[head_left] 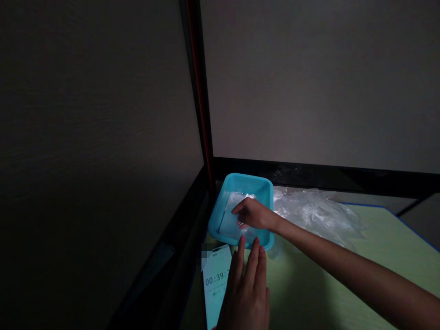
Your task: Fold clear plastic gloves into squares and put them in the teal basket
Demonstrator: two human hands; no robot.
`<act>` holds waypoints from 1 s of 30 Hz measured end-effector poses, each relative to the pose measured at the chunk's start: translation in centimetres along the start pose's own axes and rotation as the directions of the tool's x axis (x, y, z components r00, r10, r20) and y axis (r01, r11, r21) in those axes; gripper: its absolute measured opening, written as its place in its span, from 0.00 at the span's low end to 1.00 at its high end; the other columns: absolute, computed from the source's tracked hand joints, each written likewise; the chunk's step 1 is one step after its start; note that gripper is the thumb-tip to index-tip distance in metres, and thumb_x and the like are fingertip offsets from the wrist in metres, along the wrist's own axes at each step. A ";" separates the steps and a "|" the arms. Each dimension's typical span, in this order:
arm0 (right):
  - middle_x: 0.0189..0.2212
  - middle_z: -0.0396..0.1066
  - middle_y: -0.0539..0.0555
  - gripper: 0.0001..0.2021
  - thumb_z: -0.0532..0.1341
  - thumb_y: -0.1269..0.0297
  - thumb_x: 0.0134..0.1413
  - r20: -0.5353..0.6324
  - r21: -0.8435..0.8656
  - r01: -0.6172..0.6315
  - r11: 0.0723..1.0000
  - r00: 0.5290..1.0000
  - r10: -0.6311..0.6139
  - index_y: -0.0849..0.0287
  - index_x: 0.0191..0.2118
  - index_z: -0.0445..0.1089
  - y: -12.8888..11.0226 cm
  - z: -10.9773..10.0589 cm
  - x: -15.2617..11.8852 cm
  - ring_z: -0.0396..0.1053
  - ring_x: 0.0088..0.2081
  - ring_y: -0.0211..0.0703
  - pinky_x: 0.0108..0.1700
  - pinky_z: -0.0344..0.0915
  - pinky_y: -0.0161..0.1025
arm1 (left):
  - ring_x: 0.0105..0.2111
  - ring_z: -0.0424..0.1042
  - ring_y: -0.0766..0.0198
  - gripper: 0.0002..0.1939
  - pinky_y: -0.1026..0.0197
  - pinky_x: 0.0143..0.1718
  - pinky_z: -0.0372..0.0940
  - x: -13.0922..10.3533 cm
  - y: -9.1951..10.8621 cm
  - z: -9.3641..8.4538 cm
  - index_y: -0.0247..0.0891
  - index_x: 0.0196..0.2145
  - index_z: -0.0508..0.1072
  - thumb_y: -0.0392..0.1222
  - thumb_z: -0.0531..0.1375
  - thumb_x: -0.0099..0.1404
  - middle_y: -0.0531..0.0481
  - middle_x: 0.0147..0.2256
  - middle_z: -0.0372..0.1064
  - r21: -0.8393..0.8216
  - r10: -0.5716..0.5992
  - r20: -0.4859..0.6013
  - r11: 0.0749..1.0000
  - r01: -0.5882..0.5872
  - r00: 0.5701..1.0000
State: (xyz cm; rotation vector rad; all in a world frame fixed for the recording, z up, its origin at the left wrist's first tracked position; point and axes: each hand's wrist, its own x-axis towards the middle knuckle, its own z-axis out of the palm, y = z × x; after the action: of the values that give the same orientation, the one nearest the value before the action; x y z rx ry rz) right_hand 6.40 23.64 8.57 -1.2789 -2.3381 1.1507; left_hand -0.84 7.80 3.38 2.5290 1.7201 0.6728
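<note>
A blue plastic basket (215, 220) stands in the corner of the table, with clear plastic bags (231, 224) lying inside it. My right hand (254, 214) reaches over the basket from the right, its fingers bent around clear plastic; exactly where they grip is hard to see. At the basket's front rim is my left hand (245, 288), palm down, fingers stretched out and slightly apart. Its fingertips are close to the rim and the clear plastic there; whether they touch is unclear.
A phone (215, 284) showing a running timer lies left of my left hand, partly covered by it. Loose clear plastic bags (316, 215) are heaped right of the basket on the green table (385, 256). Grey panels (309, 82) with dark frames enclose the corner.
</note>
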 end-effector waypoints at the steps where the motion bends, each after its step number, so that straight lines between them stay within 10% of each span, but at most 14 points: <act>1: 0.27 0.73 0.55 0.19 0.51 0.84 0.47 -0.005 -0.039 0.016 0.999 1.000 -0.016 0.69 0.44 0.67 -0.1 -0.1 -0.2 0.72 0.26 0.38 0.27 0.67 0.31 | 0.61 0.38 0.47 0.34 0.45 0.53 0.58 0.0 0.0 0.0 0.34 0.61 0.46 0.26 0.48 0.57 0.48 0.62 0.39 0.008 0.000 0.001 1.000 0.000 1.000; 11: 0.36 0.71 0.59 0.14 0.56 0.79 0.46 -0.003 -0.469 0.130 0.873 0.989 -0.149 0.64 0.41 0.70 -0.9 -1.6 -1.3 0.67 0.42 0.47 0.45 0.60 0.38 | 0.61 0.39 0.47 0.34 0.47 0.53 0.58 0.1 0.1 0.1 0.31 0.60 0.48 0.24 0.48 0.56 0.48 0.62 0.40 0.094 -0.004 -0.009 0.996 0.005 1.000; 30: 0.43 0.70 0.67 0.18 0.63 0.69 0.42 0.253 -0.739 0.089 0.667 0.955 0.153 0.67 0.43 0.69 -3.7 0.1 0.3 0.69 0.44 0.57 0.39 0.67 0.43 | 0.61 0.38 0.48 0.32 0.49 0.54 0.58 0.0 -0.7 0.6 0.30 0.60 0.49 0.25 0.48 0.56 0.46 0.61 0.43 0.086 0.072 -0.062 0.994 -0.066 0.995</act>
State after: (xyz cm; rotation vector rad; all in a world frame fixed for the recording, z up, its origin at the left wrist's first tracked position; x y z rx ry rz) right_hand 3.94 22.69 11.18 -1.4367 -3.2140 0.3460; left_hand -1.23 8.27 2.65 2.6627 1.7233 0.7092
